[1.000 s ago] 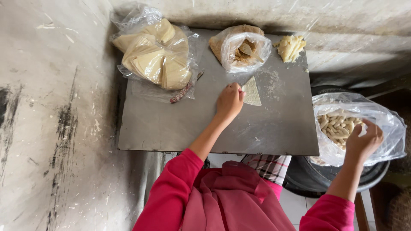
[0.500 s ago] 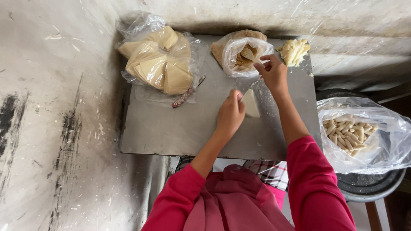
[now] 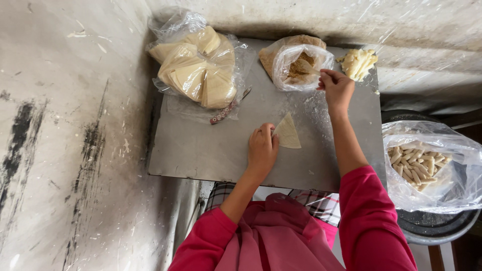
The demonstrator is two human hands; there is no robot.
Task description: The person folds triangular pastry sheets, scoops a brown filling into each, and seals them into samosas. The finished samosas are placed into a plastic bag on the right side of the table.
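My left hand (image 3: 262, 147) pinned the triangular wrapper (image 3: 288, 132) near the metal board's (image 3: 201, 150) front edge. My right hand (image 3: 335, 86) pinched a scoop (image 3: 305, 66) in the filling bag (image 3: 297, 65) at the back edge; filling the wrapper looked next.

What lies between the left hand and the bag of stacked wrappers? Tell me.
In the head view, the left hand and the bag of stacked wrappers are parted by bare metal tray and a small dark beaded strip near the bag.
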